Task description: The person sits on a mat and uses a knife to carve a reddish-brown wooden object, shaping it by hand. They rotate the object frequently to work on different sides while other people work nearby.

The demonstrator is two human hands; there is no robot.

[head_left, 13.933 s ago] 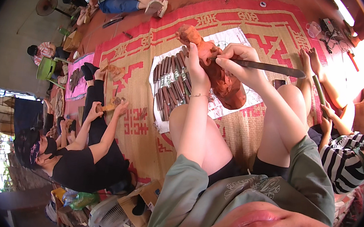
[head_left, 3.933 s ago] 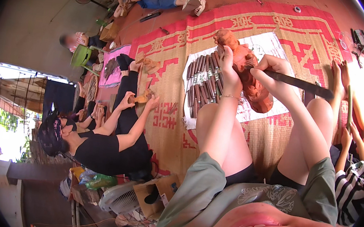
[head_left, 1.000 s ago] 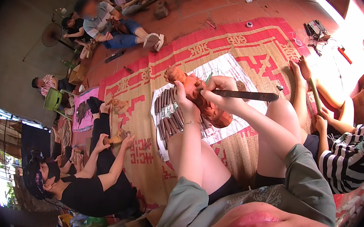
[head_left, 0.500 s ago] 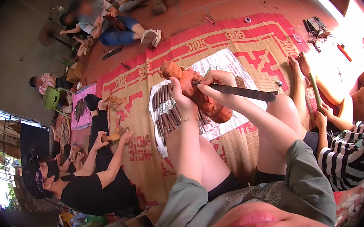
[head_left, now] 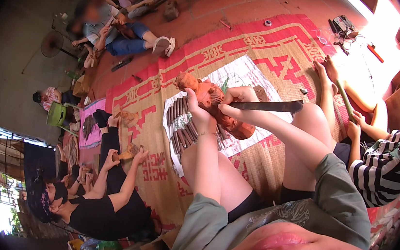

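Over the white sheet (head_left: 245, 70), a reddish carving (head_left: 208, 93)
Left grip (head_left: 201, 117) clasps it, right grip (head_left: 243, 95) pinches a dark tool (head_left: 280, 106); patterned mat (head_left: 191, 66) stretches past the sheet's far edge.

We can read no words or numbers; on the white sheet (head_left: 245, 72) spread over the woven mat (head_left: 167, 185) we see green print, but it is too small and too covered for us
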